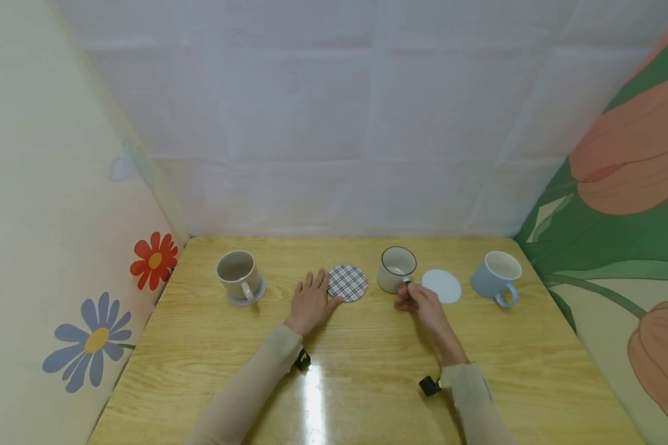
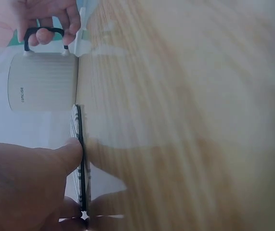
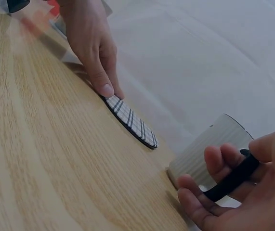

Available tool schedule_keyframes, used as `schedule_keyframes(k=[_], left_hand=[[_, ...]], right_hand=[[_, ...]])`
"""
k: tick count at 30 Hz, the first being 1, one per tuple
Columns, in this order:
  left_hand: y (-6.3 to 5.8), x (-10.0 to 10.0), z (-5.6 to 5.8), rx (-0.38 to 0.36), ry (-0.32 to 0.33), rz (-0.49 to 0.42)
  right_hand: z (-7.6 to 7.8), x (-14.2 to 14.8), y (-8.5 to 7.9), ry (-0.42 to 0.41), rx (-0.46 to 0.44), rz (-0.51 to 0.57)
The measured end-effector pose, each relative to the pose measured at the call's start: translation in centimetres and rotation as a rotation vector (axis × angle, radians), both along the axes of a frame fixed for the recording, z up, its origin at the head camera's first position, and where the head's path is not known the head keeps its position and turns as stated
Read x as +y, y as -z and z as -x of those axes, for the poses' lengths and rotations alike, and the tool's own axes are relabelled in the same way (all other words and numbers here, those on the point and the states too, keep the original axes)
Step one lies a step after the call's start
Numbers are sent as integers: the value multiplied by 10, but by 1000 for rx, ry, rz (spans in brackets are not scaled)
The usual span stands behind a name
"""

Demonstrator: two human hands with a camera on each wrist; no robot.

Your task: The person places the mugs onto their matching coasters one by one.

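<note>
My right hand (image 1: 423, 304) grips the black handle (image 3: 233, 179) of a ribbed cream mug (image 1: 392, 275) with a dark rim. In the left wrist view, this mug (image 2: 43, 82) bears the word "concise". My left hand (image 1: 310, 303) rests at the left side of a round plaid coaster (image 1: 347, 283), fingers straight and spread. Its thumb (image 2: 71, 155) touches the coaster's near edge. The coaster (image 3: 132, 124) lies on the table, left of the cream mug.
A grey-beige mug (image 1: 236, 272) stands on a grey coaster (image 1: 260, 290) at the left. Right of the cream mug lies a white round coaster (image 1: 442, 285), with a blue mug (image 1: 487, 281) beyond it. White cloth (image 1: 334, 154) hangs behind the wooden table (image 1: 367, 383).
</note>
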State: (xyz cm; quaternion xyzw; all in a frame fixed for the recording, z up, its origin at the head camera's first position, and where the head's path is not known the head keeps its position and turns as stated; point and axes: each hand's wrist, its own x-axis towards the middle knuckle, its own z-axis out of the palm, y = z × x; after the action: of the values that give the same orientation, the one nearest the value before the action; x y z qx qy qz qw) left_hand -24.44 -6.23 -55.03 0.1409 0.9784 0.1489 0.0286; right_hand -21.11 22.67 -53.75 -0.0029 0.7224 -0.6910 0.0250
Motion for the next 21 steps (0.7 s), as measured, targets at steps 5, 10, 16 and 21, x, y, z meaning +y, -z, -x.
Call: schedule_keyframes(k=[5, 10, 16, 21], left_hand=[[1, 0, 0, -6, 3, -2], [2, -1, 3, 3, 10, -13], [0, -2, 3, -2, 2, -22], [1, -2, 2, 0, -1, -21]], right_hand=[[0, -3, 2, 53, 8, 67], [1, -5, 4, 95, 36, 94], [2, -6, 4, 110, 35, 65], [1, -6, 4, 124, 31, 88]])
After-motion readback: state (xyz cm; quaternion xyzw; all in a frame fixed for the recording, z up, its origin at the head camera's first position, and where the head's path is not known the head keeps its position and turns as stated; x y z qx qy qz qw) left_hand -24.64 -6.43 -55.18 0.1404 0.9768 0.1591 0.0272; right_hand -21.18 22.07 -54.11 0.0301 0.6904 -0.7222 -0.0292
